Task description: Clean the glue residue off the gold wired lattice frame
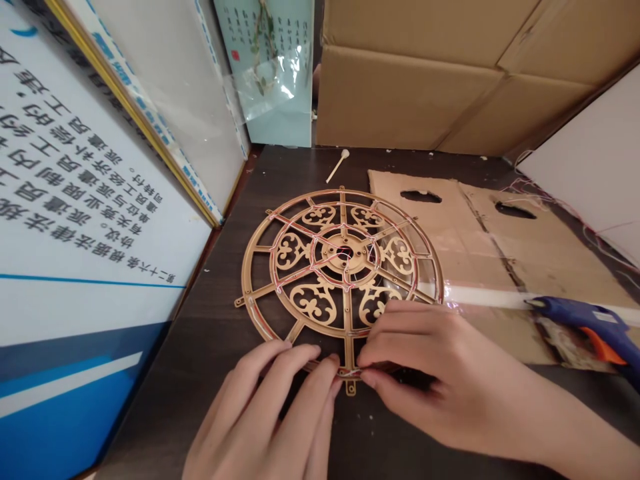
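A round gold openwork frame (347, 320) lies on the dark table, partly over flattened cardboard. Thin red and white wires (345, 285) run along its rings and spokes to the hub. My left hand (280, 400) rests on the near left of the outer rim, its fingers bent over the edge. On the near right rim, my right hand (425, 373) pinches at the rim beside the front tab, thumb and fingers close together. Both hands' fingertips nearly meet at the front spoke, where a bit of wire shows between them.
A blue glue gun (585, 317) with an orange trigger lies at right on the cardboard sheet (430, 220). A small white-tipped stick (337, 167) lies behind the frame. Printed panels (90, 200) stand at left, a big carton (410, 100) behind, loose wires (550, 197) at right.
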{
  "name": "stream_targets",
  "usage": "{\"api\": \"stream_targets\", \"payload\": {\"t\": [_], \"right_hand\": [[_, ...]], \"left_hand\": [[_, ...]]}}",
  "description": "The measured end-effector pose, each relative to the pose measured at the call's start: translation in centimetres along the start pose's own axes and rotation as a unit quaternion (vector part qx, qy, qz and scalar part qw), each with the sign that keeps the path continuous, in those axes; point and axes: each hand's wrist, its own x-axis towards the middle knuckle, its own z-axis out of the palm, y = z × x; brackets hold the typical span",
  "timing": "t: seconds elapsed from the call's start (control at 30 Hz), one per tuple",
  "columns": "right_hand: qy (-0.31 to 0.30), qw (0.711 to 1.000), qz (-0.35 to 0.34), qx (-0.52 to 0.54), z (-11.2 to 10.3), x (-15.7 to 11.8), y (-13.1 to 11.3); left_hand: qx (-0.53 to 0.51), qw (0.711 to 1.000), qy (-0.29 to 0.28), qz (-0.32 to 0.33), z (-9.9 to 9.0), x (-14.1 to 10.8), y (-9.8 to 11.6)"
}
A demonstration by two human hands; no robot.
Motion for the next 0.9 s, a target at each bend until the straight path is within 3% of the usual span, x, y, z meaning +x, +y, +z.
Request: {"api": "stream_targets", "payload": {"t": [0.2, 0.43, 0.67, 0.9], "right_hand": [[-0.019, 0.999, 0.004, -0.041, -0.1, -0.2, -0.1], [0.023, 0.992, -0.035, -0.117, 0.2, -0.1, -0.2], [0.070, 0.996, -0.012, -0.061, -0.3, -0.2, -0.3], [0.052, 0.998, -0.026, -0.021, -0.3, -0.2, 0.0]], "left_hand": [[-0.034, 0.999, 0.020, -0.030, -0.5, 1.6, 0.7], [-0.021, 0.999, 0.021, -0.012, -1.9, 3.8, 0.5], [-0.031, 0.999, -0.017, -0.022, -1.9, 5.8, 0.8], [0.050, 0.997, -0.051, 0.004, -1.9, 6.5, 1.0]]}}
